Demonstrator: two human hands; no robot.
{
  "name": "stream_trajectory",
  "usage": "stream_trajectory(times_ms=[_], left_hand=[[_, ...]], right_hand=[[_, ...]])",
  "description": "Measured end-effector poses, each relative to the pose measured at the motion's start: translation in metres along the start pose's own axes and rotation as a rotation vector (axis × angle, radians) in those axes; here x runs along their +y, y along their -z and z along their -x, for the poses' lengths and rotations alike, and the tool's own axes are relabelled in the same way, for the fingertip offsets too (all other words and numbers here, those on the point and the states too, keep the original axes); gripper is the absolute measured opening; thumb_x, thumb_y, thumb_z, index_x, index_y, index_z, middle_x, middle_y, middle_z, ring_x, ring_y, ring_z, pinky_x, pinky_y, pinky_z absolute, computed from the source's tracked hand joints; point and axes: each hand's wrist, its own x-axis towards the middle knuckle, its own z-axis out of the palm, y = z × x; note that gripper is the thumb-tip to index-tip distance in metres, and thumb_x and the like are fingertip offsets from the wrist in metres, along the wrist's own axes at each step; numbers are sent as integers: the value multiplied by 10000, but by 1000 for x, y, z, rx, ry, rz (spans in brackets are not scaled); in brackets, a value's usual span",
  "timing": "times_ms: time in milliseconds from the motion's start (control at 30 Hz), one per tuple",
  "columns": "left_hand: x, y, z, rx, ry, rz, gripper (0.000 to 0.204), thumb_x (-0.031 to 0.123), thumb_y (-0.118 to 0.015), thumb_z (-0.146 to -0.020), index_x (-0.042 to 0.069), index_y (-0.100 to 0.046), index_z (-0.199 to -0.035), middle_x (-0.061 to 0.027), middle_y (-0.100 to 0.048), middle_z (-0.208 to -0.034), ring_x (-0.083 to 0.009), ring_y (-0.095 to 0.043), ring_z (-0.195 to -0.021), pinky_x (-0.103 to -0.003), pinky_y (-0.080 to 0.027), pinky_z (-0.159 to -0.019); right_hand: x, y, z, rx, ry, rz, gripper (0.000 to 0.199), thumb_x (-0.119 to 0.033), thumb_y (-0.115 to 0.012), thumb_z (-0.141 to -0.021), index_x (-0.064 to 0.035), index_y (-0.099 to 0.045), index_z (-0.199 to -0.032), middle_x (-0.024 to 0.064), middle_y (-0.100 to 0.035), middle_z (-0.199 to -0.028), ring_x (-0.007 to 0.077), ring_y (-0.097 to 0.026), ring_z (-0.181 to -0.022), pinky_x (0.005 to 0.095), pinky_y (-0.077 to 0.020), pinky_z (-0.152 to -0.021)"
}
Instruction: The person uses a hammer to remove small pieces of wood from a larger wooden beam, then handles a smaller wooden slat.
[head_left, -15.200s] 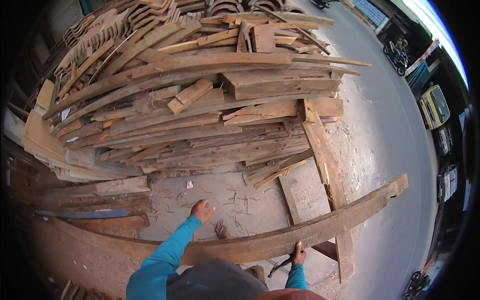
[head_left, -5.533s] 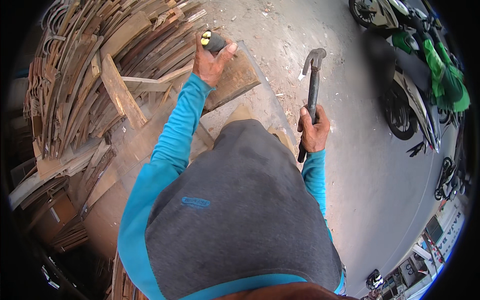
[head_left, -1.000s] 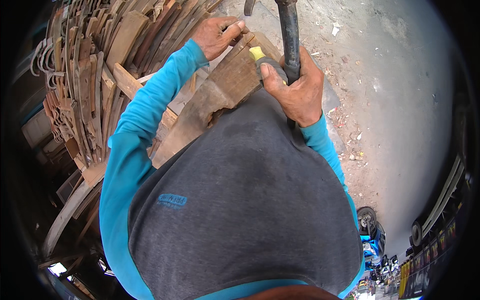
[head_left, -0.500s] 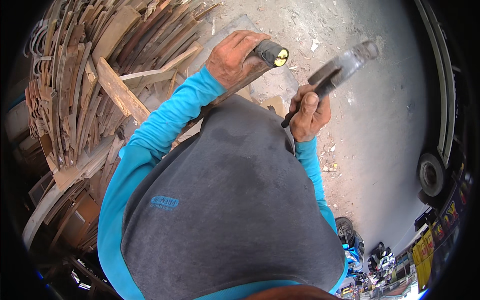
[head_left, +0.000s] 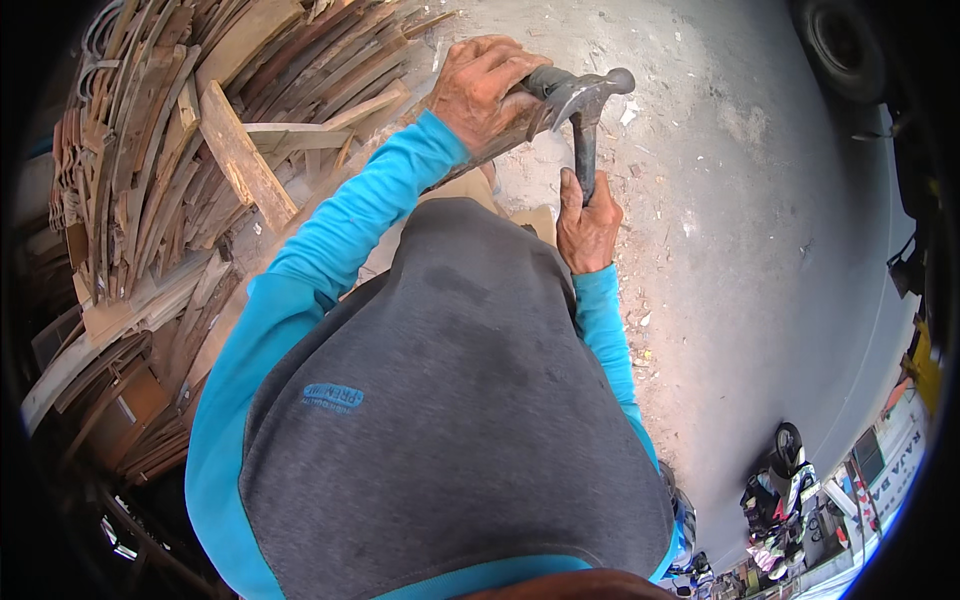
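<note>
Head view, looking down over my grey vest and blue sleeves. Largest item: the wood pile (head_left: 190,150), stacked planks and curved strips filling the ground on my left, several ends jutting loose toward my feet. Next, the concrete ground (head_left: 740,230), dusty and strewn with chips, with a tyre at the upper right edge and parked motorbikes at the lower right.

My left hand (head_left: 480,90) is clamped over the end of a plank (head_left: 500,135), fingers wrapped closed around it; most of that plank is hidden beneath my hand and body. My right hand (head_left: 588,225) is closed round the handle of a hammer (head_left: 582,110), gripping low on the shaft. The hammer head sits just beside my left knuckles, touching or nearly touching the plank end; I cannot tell whether its claw has hold of a nail.

Risks, as I judge them: the steel head is so close to my left fingers that a slip or glancing blow would strike them. The plank is steadied by hand only, so it may twist. Loose chips underfoot could shift my footing.
</note>
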Motion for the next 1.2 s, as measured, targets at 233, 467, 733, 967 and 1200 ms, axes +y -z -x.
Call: stream_trajectory(times_ms=[233, 467, 733, 967, 1200], left_hand=[[-4, -14, 4, 25, -22, 7, 480, 227, -804, -742, 163, -667, -1198, -3, -681, -1158, -245, -567, -1218, -417, -347, -990], [-41, 19, 7, -135, -11, 97, 485, 243, -755, -853, 134, -616, -1305, -51, -639, -1258, -271, -555, -1251, -454, -390, -1055], [-67, 7, -6, -376, 499, 614, 422, 409, -583, -991, 47, -675, -1188, -120, -680, -1116, -221, -627, -1083, -348, -496, -940], [-77, -5, -5, -280, 616, 725, 328, 362, -644, -966, 39, -694, -981, -42, -669, -892, -122, -635, -858, -294, -523, -803], [-125, -2, 6, 121, 640, 1279, 251, 248, -498, -1009, 35, -628, -1045, -34, -641, -855, -122, -642, -818, -253, -561, -677]], right_hand=[[-13, 9, 8, 436, 167, -742, 383, -353, -520, -1041, -42, -496, -819, 72, -494, -636, 109, -472, -514, 237, -412, -462], [-10, -6, -27, 170, -197, -474, 386, -362, -729, -912, 3, -605, -917, 9, -563, -723, 94, -512, -656, 268, -430, -590], [-53, -22, -98, 61, 101, -642, 542, -166, -926, -686, 21, -560, -1040, 172, -700, -1044, 168, -687, -836, 269, -579, -686], [-102, -43, -102, 34, 319, -385, 563, -159, -924, -684, 11, -547, -1066, 118, -703, -991, 168, -698, -871, 285, -595, -705], [-183, -70, -128, -14, 435, -26, 407, -233, -867, -746, -62, -540, -916, 33, -607, -650, 99, -635, -578, 266, -543, -528]])
